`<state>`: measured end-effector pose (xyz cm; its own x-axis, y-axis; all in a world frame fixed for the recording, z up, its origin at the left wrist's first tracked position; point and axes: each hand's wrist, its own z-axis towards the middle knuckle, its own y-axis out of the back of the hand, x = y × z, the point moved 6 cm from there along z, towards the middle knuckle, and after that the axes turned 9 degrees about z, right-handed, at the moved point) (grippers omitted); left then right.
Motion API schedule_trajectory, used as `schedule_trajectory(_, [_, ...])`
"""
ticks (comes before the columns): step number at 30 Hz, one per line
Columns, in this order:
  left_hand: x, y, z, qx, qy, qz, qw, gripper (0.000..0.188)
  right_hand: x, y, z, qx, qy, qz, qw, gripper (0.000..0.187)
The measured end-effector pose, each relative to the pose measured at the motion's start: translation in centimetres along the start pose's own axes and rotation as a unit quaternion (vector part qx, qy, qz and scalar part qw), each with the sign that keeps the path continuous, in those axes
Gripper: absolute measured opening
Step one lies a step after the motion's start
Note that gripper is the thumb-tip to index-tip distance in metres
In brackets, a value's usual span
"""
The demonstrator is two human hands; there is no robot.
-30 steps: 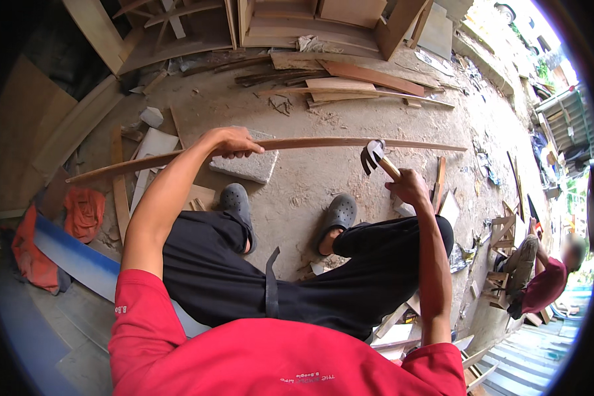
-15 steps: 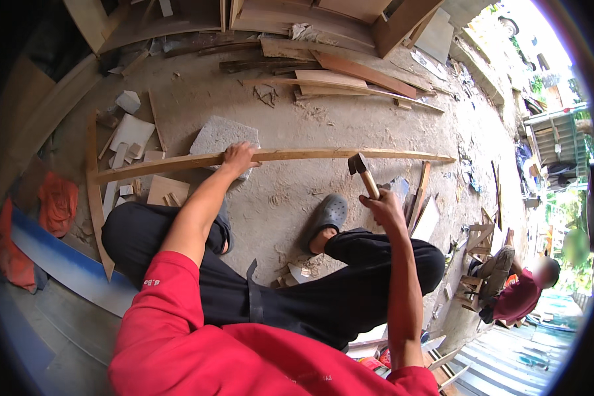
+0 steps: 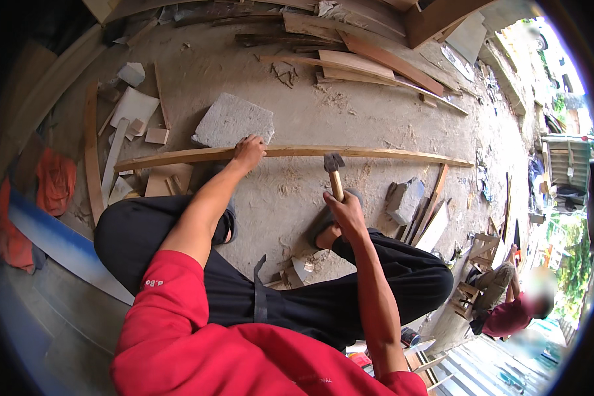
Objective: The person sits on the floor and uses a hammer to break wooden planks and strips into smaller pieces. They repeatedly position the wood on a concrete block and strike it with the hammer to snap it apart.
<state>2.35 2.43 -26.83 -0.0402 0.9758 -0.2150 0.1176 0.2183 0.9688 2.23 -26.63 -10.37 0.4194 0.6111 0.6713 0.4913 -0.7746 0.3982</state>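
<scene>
A long, narrow wooden board (image 3: 376, 152) lies crosswise in front of me. My left hand (image 3: 249, 153) is closed over it left of its middle, beside a rough grey concrete block (image 3: 234, 121). The block sits just behind the board, and its near edge is partly covered by my hand. In my right hand (image 3: 346, 212) is a hatchet (image 3: 336, 183), gripped by its pale wooden handle. Its dark, broad metal head points away from me, just below the board and apart from it in the picture.
Planks (image 3: 369, 63) lie piled at the far side. Wood offcuts (image 3: 157, 136) are scattered to the left, near an orange cloth (image 3: 54, 181). On the right stand another grey block (image 3: 406, 201) and leaning boards (image 3: 432, 208). A person (image 3: 508, 307) sits farther right.
The hatchet and my right hand have moved left. My left hand and the board appear shifted right as the whole view moved. The board stays in my left hand.
</scene>
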Motion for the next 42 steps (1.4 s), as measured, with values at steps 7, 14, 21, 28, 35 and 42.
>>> schedule_trajectory(7, [1.3,-1.3,-2.4,-0.051,0.094,0.073,0.992,0.034,-0.8,-6.4,5.1,0.04,0.004,0.156,0.987,0.036])
schedule_trajectory(14, [2.4,-2.2,-2.3,0.053,0.121,0.059,0.989,0.037,-2.0,-10.6,8.7,0.035,0.026,0.09,0.995,0.04])
schedule_trajectory(21, [1.5,-3.0,-0.9,0.076,0.125,0.104,0.984,0.032,-1.3,-10.8,9.5,-0.013,0.029,0.08,0.996,0.038])
schedule_trajectory(28, [2.2,-3.5,-0.6,0.056,0.139,0.087,0.985,0.027,-2.5,-10.7,9.6,-0.096,0.126,0.011,0.987,0.037])
schedule_trajectory(35, [2.0,-2.9,-0.3,0.056,0.126,0.07,0.988,0.023,-3.6,-10.3,12.4,-0.087,0.119,0.068,0.987,0.034])
schedule_trajectory(42, [2.0,-3.1,0.1,0.056,0.099,0.093,0.989,0.018,-4.4,-11.4,12.9,-0.029,0.084,-0.041,0.995,0.029])
